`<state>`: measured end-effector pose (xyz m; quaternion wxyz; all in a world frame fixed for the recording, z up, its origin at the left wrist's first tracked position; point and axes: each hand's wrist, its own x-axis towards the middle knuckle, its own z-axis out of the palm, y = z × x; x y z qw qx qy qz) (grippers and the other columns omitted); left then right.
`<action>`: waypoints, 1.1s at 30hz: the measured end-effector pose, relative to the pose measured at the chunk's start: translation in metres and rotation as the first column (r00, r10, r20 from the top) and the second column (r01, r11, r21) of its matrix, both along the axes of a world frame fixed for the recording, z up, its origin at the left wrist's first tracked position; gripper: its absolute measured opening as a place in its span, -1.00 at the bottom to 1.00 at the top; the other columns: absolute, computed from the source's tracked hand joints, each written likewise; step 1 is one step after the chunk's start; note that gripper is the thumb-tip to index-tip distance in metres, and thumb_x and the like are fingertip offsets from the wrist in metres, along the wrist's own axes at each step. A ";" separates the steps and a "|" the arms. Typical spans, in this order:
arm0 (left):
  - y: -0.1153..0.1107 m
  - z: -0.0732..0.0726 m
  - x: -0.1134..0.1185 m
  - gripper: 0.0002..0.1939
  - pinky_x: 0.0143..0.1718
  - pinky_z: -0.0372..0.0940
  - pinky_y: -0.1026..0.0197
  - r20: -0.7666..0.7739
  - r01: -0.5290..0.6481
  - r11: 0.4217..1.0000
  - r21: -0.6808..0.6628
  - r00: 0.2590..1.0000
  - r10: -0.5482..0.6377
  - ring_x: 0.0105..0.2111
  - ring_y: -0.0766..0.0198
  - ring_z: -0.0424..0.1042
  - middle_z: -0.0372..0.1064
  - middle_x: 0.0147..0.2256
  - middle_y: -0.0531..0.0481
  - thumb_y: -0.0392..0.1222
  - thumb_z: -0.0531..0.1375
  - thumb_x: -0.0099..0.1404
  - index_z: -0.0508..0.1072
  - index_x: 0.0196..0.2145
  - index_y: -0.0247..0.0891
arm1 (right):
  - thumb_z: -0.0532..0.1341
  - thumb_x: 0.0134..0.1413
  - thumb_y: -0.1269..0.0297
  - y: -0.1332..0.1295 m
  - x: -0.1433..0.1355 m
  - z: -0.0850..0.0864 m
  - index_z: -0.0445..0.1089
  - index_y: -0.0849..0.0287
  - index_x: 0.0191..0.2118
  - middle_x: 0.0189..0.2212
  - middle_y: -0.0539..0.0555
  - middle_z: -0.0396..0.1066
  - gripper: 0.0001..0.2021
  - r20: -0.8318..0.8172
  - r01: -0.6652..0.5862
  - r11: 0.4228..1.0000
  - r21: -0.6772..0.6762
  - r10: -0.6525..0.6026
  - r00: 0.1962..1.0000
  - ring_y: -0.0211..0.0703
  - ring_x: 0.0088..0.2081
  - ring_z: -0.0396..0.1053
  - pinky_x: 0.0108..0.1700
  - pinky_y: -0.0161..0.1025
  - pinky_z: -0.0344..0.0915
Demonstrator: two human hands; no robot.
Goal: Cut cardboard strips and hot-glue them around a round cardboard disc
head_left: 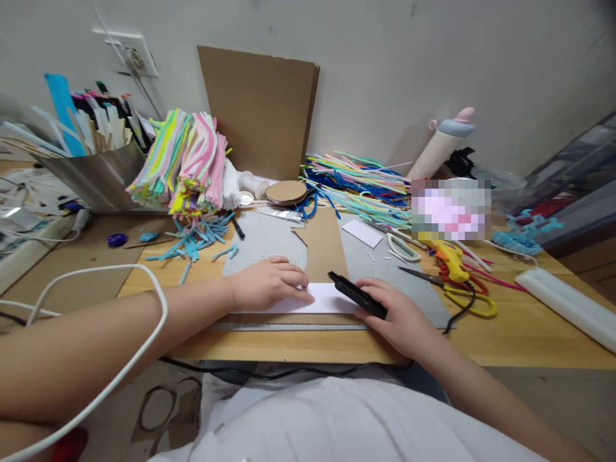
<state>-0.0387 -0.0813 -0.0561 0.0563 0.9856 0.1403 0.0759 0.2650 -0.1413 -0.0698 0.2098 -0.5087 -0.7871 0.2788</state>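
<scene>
My left hand (pixel 274 282) lies with fingers stretched out on a white strip of board (pixel 332 300), pressing its left part. Beneath the strip is a piece of brown cardboard (pixel 327 247), which rests on a grey mat (pixel 264 237). My right hand (pixel 397 314) is closed around a black utility knife (pixel 359 295), whose tip points up and left above the strip's right part. Whether its blade is out is too small to tell. A small white rectangle (pixel 362 233) lies on the mat beyond the knife.
Scissors with yellow handles (pixel 474 301), white-handled scissors (pixel 403 247) and a yellow glue gun (pixel 450 260) lie to the right. Pipe cleaner bundles (pixel 168 160), cut blue pieces (pixel 202 237) and a metal container (pixel 96 179) stand left. A white cable (pixel 161 308) loops over my left arm.
</scene>
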 end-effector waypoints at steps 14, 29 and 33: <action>-0.001 0.000 0.000 -0.56 0.02 0.09 0.14 0.009 0.003 0.999 -0.033 1.000 -0.003 0.07 0.24 0.37 0.48 -0.01 0.00 -0.38 0.02 0.36 0.42 0.07 0.02 | 0.22 0.06 0.25 -0.002 0.001 0.000 0.49 0.06 -0.12 0.07 0.19 0.41 -0.76 -0.011 0.007 1.000 -0.010 -0.007 1.000 0.17 0.07 0.38 0.13 0.12 0.27; -0.002 0.003 -0.001 -0.58 0.01 0.12 0.14 0.045 0.011 0.999 -0.040 0.999 -0.009 0.04 0.22 0.41 0.48 -0.03 -0.01 -0.39 0.10 0.32 0.44 0.05 -0.02 | 0.09 0.20 -0.02 -0.001 0.008 0.017 0.44 0.07 -0.10 -0.25 0.18 0.45 -0.66 -0.407 0.158 0.914 -0.374 -0.314 0.858 0.06 -0.20 0.46 -0.13 0.09 0.43; 0.000 0.000 -0.002 -0.60 -0.01 0.11 0.13 0.058 0.020 0.999 -0.041 0.998 -0.018 0.03 0.22 0.41 0.48 -0.03 -0.01 -0.37 0.10 0.33 0.42 0.06 -0.03 | 0.28 0.05 0.06 0.003 0.006 0.026 0.44 0.04 -0.04 -0.24 0.11 0.43 -0.65 -0.638 -0.010 0.775 -0.631 -0.513 0.574 -0.14 -0.32 0.43 -0.26 -0.17 0.47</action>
